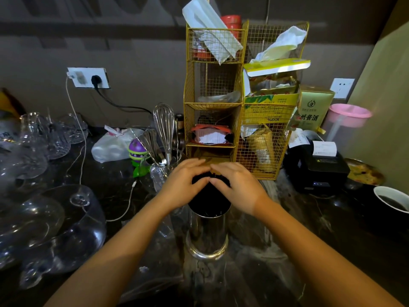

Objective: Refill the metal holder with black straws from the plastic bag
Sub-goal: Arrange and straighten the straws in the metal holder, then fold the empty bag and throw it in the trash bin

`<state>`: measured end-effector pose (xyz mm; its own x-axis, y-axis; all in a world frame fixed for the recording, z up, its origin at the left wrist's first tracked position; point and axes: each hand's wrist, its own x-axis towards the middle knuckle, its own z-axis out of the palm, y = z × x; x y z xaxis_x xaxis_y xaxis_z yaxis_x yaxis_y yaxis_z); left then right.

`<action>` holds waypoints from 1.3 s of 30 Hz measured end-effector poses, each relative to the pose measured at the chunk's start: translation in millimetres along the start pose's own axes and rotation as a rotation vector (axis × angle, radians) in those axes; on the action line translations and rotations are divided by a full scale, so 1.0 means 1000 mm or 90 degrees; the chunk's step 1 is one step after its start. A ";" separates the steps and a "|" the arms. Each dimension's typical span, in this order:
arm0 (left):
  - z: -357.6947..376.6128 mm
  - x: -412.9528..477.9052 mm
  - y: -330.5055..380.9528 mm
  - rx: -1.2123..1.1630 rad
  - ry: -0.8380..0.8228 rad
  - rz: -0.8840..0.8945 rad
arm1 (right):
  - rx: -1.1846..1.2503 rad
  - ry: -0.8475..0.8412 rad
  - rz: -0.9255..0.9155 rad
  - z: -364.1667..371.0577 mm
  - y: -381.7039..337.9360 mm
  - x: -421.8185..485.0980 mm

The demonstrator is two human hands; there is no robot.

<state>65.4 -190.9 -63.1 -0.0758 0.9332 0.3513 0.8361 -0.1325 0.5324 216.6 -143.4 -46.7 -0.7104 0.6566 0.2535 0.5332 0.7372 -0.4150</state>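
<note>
A shiny metal holder stands upright on the dark counter in front of me. A thick bundle of black straws stands in it and rises above its rim. My left hand and my right hand lie on the straw tops from either side, palms down, fingertips nearly meeting over the middle. A crumpled clear plastic bag lies flat on the counter just left of the holder's base, under my left forearm.
A yellow wire rack full of packets stands right behind the holder. A glass with a whisk and spoons is back left. Several upturned glasses crowd the left. A receipt printer and a cup of dark liquid stand at right.
</note>
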 end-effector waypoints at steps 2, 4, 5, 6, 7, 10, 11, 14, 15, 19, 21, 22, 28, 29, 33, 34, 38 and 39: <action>-0.012 -0.003 -0.004 0.021 0.004 0.010 | -0.008 -0.010 -0.020 -0.003 -0.009 0.002; -0.025 -0.010 -0.007 0.029 0.009 0.012 | -0.004 -0.025 -0.044 -0.004 -0.021 0.003; -0.032 -0.016 -0.009 0.025 0.011 0.007 | 0.001 -0.032 -0.059 -0.003 -0.028 0.003; -0.038 -0.024 -0.012 0.017 0.012 0.000 | 0.005 -0.038 -0.077 -0.002 -0.035 0.002; -0.043 -0.032 -0.016 0.010 0.013 -0.004 | 0.009 -0.043 -0.098 0.000 -0.042 0.001; -0.052 -0.062 -0.033 0.023 0.017 -0.019 | 0.035 -0.068 -0.152 0.013 -0.064 -0.006; -0.052 -0.072 -0.041 0.030 0.018 -0.027 | 0.044 -0.077 -0.169 0.021 -0.070 -0.009; -0.048 -0.105 -0.063 0.039 -0.006 -0.087 | 0.057 -0.112 -0.208 0.049 -0.079 -0.016; -0.045 -0.116 -0.069 0.049 -0.028 -0.108 | 0.059 -0.133 -0.207 0.060 -0.079 -0.018; -0.025 -0.159 -0.097 0.085 -0.090 -0.172 | 0.034 -0.277 -0.142 0.109 -0.063 -0.027; -0.015 -0.179 -0.110 0.119 -0.133 -0.202 | 0.003 -0.323 -0.134 0.127 -0.050 -0.033; -0.011 -0.188 -0.116 0.143 -0.166 -0.219 | -0.013 -0.344 -0.133 0.134 -0.043 -0.036; 0.006 -0.222 -0.138 0.210 -0.306 -0.316 | -0.067 -0.470 -0.135 0.151 -0.015 -0.047; 0.008 -0.224 -0.139 0.204 -0.300 -0.330 | -0.074 -0.487 -0.137 0.153 -0.012 -0.049; 0.016 -0.226 -0.141 0.173 -0.282 -0.346 | -0.098 -0.507 -0.162 0.167 -0.004 -0.053; 0.019 -0.226 -0.140 0.171 -0.279 -0.331 | -0.101 -0.506 -0.168 0.171 -0.002 -0.053; 0.023 -0.220 -0.137 0.108 -0.232 -0.282 | -0.084 -0.475 -0.179 0.177 0.002 -0.052; 0.024 -0.220 -0.137 0.074 -0.223 -0.287 | -0.060 -0.468 -0.168 0.178 0.002 -0.051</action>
<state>-19.4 -369.9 -231.2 -0.2709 0.9463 -0.1764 0.8188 0.3229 0.4747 172.1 -204.3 -215.8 -0.9227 0.2083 -0.3244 0.3185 0.8859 -0.3371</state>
